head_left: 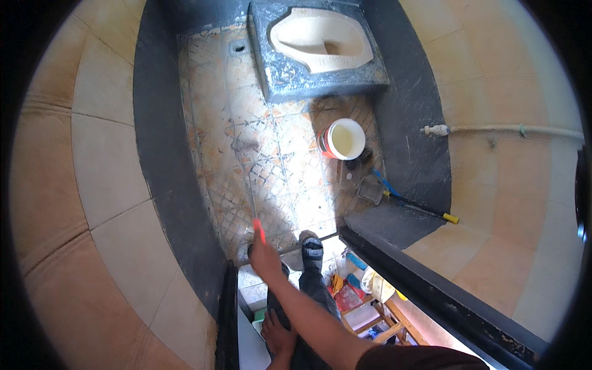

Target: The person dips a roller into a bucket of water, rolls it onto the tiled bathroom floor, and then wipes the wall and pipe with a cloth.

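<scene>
- Head view, grip: the right hand [265,258] is closed around the handle of a red-handled tool [258,227]; fingers wrapped, lower end of the handle covered by the hand.
- Tool position: centre of the frame, slightly left, above the tiled floor [296,159]. Handle and thin shaft project beyond the grip, toward the upper part of the frame. Contact between tool and floor: cannot tell.
- Left hand [277,335]: lower centre, laid on a dark trouser leg [313,288], fingers loosely extended; no object seen in it.
- Count: one red-handled tool; one white bucket [327,143], right of centre; one squat toilet [314,38], top; one floor drain [238,48], upper left of the floor; one pale hose [505,128], right wall.
- Direction: tool's long axis near vertical in the frame, leaning slightly left at the top; far end blurred, pointing toward the upper frame.
</scene>
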Motion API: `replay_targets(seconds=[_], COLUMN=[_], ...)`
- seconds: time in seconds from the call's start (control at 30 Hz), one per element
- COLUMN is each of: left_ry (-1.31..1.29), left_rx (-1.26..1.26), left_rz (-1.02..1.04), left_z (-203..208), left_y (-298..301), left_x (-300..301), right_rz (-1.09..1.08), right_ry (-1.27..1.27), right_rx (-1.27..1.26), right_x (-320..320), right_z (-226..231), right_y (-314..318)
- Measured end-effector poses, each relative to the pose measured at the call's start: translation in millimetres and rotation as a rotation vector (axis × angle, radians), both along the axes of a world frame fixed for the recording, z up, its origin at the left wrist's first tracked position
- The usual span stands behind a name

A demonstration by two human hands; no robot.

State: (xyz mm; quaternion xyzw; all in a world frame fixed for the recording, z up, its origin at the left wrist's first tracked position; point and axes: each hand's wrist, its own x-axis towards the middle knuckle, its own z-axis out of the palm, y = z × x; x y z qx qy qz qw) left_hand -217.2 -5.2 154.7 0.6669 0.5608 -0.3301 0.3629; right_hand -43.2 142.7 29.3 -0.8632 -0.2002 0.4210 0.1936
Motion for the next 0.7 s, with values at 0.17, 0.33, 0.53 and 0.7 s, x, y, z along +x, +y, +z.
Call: replay_targets(seconds=[0.17,0.33,0.53,0.7], left_ry=[-0.068,-0.026,-0.016,-0.035], left_rx=[0.051,0.093,0.061,0.079], left_rz=[-0.122,-0.078,-0.071,-0.056], left_z=[-11.3,-8.3,1.4,12.2], left_y=[-0.6,7.8,20.9,33.5], left_x=[0.5,-9.1,6.3,14.7], right_rz=[-0.087,-0.164,0.053,0.119], right_ry=[-0.131,0.126,-0.034,-0.08], right_rx=[0.115,0.133,0.098,-0.106], right_x=[224.9,335.1,281.7,109.5], right_z=[-57.7,1.5,20.0,90.2], right_y=[185.8,287.3,129.7,-81.5])
